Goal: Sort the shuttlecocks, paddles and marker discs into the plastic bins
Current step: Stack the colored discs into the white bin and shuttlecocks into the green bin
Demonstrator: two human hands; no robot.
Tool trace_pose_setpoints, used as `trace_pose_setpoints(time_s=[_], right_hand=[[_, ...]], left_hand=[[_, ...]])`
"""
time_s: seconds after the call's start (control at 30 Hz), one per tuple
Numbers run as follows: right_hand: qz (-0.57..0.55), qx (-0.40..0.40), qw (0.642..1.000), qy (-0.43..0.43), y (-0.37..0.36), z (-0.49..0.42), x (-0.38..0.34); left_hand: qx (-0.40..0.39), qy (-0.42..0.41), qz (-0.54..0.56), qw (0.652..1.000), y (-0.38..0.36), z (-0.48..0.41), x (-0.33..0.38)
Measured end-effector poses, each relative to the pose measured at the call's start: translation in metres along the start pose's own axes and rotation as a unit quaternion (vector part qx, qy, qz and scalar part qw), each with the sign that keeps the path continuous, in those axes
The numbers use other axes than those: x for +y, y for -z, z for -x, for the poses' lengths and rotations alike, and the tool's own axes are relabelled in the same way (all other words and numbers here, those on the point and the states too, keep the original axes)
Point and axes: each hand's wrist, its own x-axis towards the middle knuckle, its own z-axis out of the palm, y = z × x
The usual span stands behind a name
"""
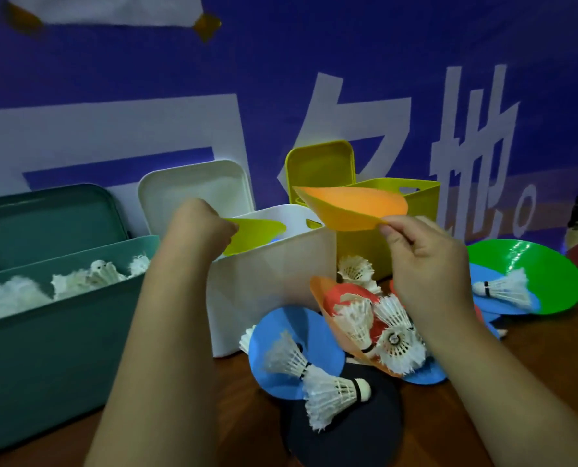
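Right hand (pixel 425 261) has thumb and fingertips pinched on the near rim of an orange disc (pixel 351 207), which fans out toward 10 o'clock from the grip, long axis roughly left-right, hanging above the gap between the white bin (pixel 270 284) and the yellow bin (pixel 375 244). Left hand (pixel 200 227) is closed on a yellow-green disc (pixel 254 232) already poking over the white bin's opening at its 3 o'clock (so that looks like the disc bin, I reckon). The orange one needs to go toward 8 o'clock; the right hand's nearer. Shuttlecocks sit in the teal bin (pixel 62 332) at 9 o'clock.
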Motion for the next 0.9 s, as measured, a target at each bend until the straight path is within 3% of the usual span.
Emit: trace_pose_setpoints(time_s=[0.17, 0.37, 0.5, 0.9], right_hand=[[-0.026, -0.017, 0.999, 0.045, -0.025, -0.014, -0.019], [-0.05, -0.054, 0.993, 0.094, -0.052, -0.029, -0.035], [-0.071, -0.058, 0.989, 0.116, -0.065, -0.035, -0.037], [-0.089, -0.004, 0.994, 0.06, -0.08, -0.022, -0.02]], left_hand=[[0.01, -0.002, -0.091, 0.996, 0.004, 0.009, 0.002], [-0.008, -0.242, -0.065, 0.968, 0.016, 0.02, 0.005], [0.036, -0.333, -0.068, 0.94, 0.013, 0.014, 0.005], [0.109, -0.215, -0.089, 0.967, 0.022, 0.008, -0.008]])
